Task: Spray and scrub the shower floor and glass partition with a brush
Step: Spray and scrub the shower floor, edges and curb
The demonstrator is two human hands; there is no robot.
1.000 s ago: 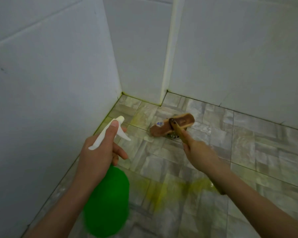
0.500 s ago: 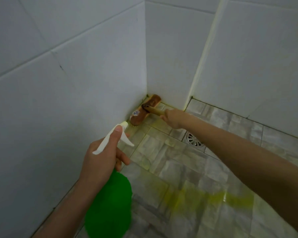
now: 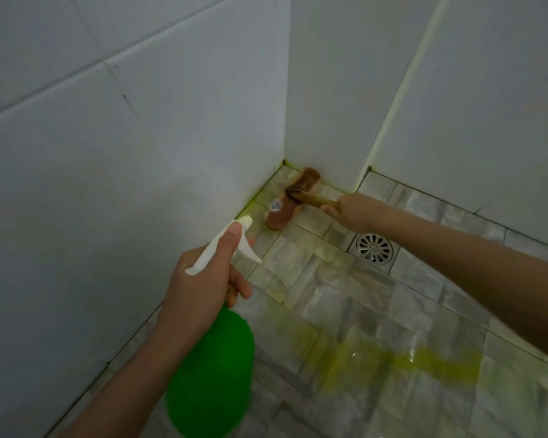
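Observation:
A wooden scrub brush (image 3: 293, 199) lies bristles-down on the tiled shower floor (image 3: 355, 317), pushed into the far corner where two white walls meet. My right hand (image 3: 353, 213) grips its wooden handle, arm stretched across from the right. My left hand (image 3: 203, 284) grips the white trigger head of a green spray bottle (image 3: 212, 374), held near the left wall with its nozzle pointing toward the corner and my index finger lying along the top. Yellow-green cleaner is smeared on the floor (image 3: 424, 361) and along the grout at the corner.
White tiled walls (image 3: 140, 153) close in on the left and at the back. A round metal drain (image 3: 374, 248) sits in the floor just under my right forearm. Wet tiles stretch toward the lower right.
The brush went from beside the drain into the far corner. My right arm stretched forward with it. The view turned left and closer; the bottle hand stayed about the same.

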